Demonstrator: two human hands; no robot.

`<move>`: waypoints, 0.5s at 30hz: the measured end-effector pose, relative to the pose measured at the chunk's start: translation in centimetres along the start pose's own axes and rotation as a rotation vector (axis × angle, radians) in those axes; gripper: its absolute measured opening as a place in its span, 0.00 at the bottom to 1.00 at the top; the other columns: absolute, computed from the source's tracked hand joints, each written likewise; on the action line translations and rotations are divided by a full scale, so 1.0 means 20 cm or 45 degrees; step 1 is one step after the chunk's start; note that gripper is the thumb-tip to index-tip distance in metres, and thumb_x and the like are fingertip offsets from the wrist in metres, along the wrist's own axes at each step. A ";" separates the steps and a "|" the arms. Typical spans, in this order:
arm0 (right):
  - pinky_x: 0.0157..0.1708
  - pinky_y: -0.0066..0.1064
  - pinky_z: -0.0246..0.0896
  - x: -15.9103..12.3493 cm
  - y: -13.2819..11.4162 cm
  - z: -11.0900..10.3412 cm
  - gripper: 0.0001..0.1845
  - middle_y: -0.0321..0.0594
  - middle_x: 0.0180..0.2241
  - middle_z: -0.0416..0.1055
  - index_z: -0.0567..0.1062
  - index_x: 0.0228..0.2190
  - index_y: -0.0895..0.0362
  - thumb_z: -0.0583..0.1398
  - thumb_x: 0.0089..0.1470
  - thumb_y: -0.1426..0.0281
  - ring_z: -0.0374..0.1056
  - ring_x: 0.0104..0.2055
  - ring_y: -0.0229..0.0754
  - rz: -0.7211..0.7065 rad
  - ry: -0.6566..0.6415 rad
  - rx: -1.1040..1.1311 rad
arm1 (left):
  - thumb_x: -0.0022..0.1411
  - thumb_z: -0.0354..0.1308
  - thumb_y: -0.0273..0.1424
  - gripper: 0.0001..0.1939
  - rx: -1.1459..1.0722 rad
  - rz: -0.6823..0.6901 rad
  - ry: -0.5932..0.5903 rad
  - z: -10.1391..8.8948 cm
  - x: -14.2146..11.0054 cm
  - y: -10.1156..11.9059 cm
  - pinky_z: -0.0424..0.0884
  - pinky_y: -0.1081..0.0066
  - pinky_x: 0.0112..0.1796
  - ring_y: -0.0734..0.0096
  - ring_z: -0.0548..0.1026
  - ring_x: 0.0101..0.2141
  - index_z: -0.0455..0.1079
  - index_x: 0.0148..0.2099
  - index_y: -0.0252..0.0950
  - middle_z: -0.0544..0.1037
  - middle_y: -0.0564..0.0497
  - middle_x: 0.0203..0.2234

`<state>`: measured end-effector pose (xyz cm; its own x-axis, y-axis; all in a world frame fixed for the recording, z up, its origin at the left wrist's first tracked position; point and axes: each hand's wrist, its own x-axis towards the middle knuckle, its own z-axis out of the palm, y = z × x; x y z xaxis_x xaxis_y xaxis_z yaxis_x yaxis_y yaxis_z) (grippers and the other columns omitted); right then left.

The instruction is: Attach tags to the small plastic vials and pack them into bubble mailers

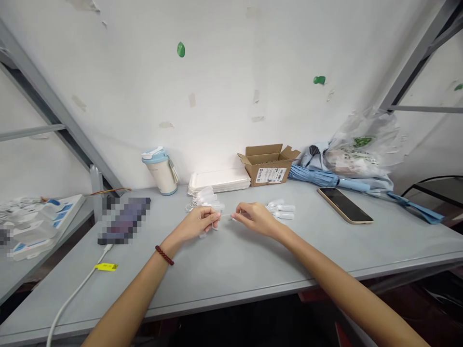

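A thin white cord [226, 215] runs taut between my hands, just above the grey desk. My left hand [197, 224] is closed in a pinch on one end, and a small translucent white piece [203, 235] shows below its fingers. My right hand [257, 218] pinches the other end between thumb and fingertips. Just behind the left hand lies a pile of translucent white pieces [207, 195] with thin cords. Several small translucent white tubes [284, 208] rest to the right of my right hand.
At the back stand a cream-and-blue cup [161, 173], a stack of white flat packets [220, 180] and an open cardboard box [269, 168]. A phone [345, 205], blue umbrella [314, 176] and plastic bag [365, 149] lie right. A blurred device [125, 221] with a white cable [77, 289] lies left.
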<state>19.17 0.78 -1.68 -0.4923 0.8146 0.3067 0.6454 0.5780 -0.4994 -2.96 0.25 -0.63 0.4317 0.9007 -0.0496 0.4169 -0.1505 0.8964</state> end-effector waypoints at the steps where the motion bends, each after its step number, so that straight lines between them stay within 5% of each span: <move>1: 0.27 0.26 0.51 0.00 0.01 -0.01 0.13 0.39 0.26 0.73 0.72 0.30 0.58 0.55 0.57 0.61 0.64 0.26 0.36 0.004 0.014 0.032 | 0.58 0.52 0.45 0.20 -0.013 -0.008 0.022 0.00 0.00 0.00 0.57 0.77 0.20 0.80 0.58 0.17 0.65 0.26 0.33 0.65 0.56 0.16; 15: 0.31 0.27 0.58 0.01 -0.03 -0.03 0.13 0.38 0.29 0.73 0.72 0.30 0.58 0.53 0.58 0.64 0.66 0.31 0.36 0.041 0.005 0.514 | 0.60 0.51 0.43 0.19 -0.110 -0.002 0.030 0.04 -0.01 0.02 0.54 0.76 0.21 0.80 0.57 0.17 0.67 0.27 0.33 0.62 0.57 0.13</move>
<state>19.02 0.61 -0.93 -0.4730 0.8325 0.2884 0.3788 0.4877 -0.7866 -2.15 -0.30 -0.64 0.4116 0.9104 -0.0414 0.3466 -0.1144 0.9310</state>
